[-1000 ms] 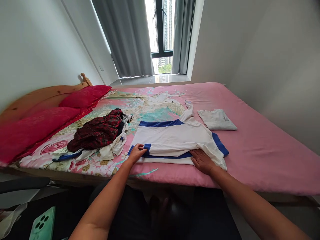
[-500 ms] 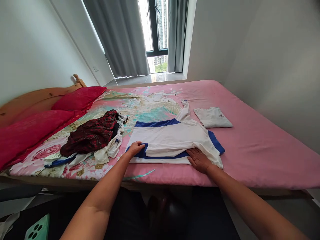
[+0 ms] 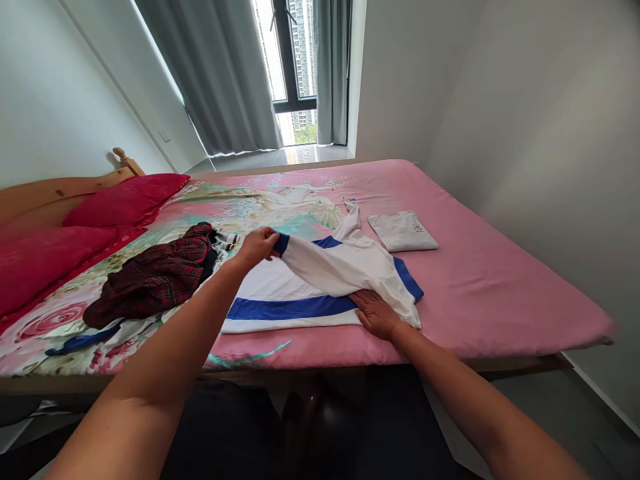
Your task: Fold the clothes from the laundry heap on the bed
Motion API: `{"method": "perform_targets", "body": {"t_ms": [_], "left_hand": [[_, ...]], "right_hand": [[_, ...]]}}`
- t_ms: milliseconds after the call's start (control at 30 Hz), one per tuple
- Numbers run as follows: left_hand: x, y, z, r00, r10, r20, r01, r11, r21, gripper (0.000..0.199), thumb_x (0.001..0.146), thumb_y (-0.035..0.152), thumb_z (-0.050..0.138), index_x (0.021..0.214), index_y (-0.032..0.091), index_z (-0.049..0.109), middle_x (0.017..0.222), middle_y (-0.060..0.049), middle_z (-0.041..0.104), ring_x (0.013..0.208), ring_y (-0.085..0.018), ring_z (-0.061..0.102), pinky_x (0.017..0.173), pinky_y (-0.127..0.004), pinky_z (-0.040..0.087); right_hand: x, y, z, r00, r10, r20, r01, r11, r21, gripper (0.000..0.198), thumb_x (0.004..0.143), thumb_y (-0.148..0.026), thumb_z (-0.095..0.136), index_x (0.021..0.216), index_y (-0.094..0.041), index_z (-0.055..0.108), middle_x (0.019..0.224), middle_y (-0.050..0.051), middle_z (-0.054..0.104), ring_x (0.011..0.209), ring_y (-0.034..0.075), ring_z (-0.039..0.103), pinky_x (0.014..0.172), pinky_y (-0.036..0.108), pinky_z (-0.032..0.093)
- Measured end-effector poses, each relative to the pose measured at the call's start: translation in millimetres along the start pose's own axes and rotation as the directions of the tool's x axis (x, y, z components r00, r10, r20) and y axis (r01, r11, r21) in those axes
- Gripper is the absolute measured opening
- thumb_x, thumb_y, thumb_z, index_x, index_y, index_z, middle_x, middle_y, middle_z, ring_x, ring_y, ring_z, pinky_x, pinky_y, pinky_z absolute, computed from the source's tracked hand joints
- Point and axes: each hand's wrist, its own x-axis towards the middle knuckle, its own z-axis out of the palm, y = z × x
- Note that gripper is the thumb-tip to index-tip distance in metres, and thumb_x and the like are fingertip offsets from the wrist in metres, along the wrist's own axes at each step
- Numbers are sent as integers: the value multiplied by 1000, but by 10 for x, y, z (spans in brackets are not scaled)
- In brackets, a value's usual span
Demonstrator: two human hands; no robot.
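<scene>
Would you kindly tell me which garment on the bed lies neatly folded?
The pale garment farthest right, lying flat and compact; the white-and-blue long-sleeved top is spread out, and the red plaid garment lies crumpled.

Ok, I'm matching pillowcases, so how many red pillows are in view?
2: the far pillow beside the headboard, and the near pillow, cut off by the picture's left edge.

Matt cloth shirt (image 3: 370, 263), smooth cloth bedsheet (image 3: 480, 287), smooth knotty wood headboard (image 3: 65, 191), matt cloth curtains (image 3: 210, 73)
</scene>
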Motion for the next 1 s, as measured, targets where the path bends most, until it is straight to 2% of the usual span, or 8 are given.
{"method": "perform_targets", "body": {"t_ms": [67, 200, 300, 433, 667, 800, 867, 1000], "left_hand": [[0, 390, -13, 972, 234, -37, -235, 971, -36, 24, 78, 36, 55, 89, 16, 63, 70, -1, 65, 60, -13, 61, 55, -23, 45], [-274, 1055, 29, 775, 632, -3, -632, 775, 12, 24, 82, 36, 55, 87, 14, 65, 83, -4, 68, 75, -13, 60, 71, -25, 46], [-523, 1281, 92, 687, 726, 18, -726, 687, 20, 22, 82, 34, 56, 78, 14, 66, 87, -6, 68, 81, -14, 60, 75, -26, 46], [-672, 1209, 124, 707, 704, -59, -706, 709, 0, 9, 72, 15, 58, 74, 17, 67, 89, -4, 68, 87, -16, 60, 82, -28, 47], [-782, 290, -57, 844, 491, -215, -532, 819, -214, 28, 64, 10, 54, 84, 20, 70, 106, -3, 64, 103, -18, 58, 90, -30, 46], [-919, -690, -25, 985, 47, -168, -105, 929, -354, 40, 60, 14, 58, 99, 17, 67, 88, -4, 67, 79, -17, 63, 70, -28, 51], [-1000, -1136, 69, 966, -245, -84, 213, 934, -287, 48, 56, 12, 59, 104, 15, 65, 69, 0, 64, 63, -15, 61, 58, -26, 49], [-1086, -1628, 267, 919, -385, -89, 361, 909, -206, 43, 59, 14, 62, 102, 12, 63, 83, -7, 68, 66, -16, 63, 58, -24, 49]], "right_hand": [[1, -13, -28, 1000, -28, -7, 28, 1000, -4, 54, 92, -30, 34, 145, -17, 30, 148, 7, 33, 136, 21, 28, 115, 43, 20], [10, -30, -58, 999, -36, 1, 36, 999, -33, 56, 92, -28, 33, 146, -15, 28, 151, 8, 27, 140, 22, 21, 115, 44, 19], [17, -29, -53, 1000, -20, 15, 21, 999, -43, 57, 91, -29, 33, 146, -14, 27, 151, 9, 28, 139, 21, 22, 114, 44, 19], [13, -24, -36, 1000, -2, 21, 3, 998, -65, 59, 90, -29, 34, 147, -14, 25, 152, 8, 25, 140, 22, 20, 114, 44, 19], [-8, -18, 26, 1000, -11, -16, 10, 996, -83, 62, 89, -29, 36, 148, -17, 21, 151, 8, 27, 139, 24, 22, 112, 46, 21], [-39, -29, 61, 999, 42, 14, -41, 996, -76, 56, 91, -32, 33, 145, -16, 30, 144, 11, 39, 130, 25, 35, 107, 44, 28], [-54, -42, 64, 996, 78, 44, -73, 993, -89, 52, 92, -33, 32, 140, -15, 38, 137, 12, 47, 123, 26, 42, 104, 43, 30], [-59, -72, 48, 992, 95, 77, -85, 989, -124, 47, 92, -34, 33, 132, -15, 49, 128, 12, 54, 117, 27, 45, 101, 42, 31]]}}
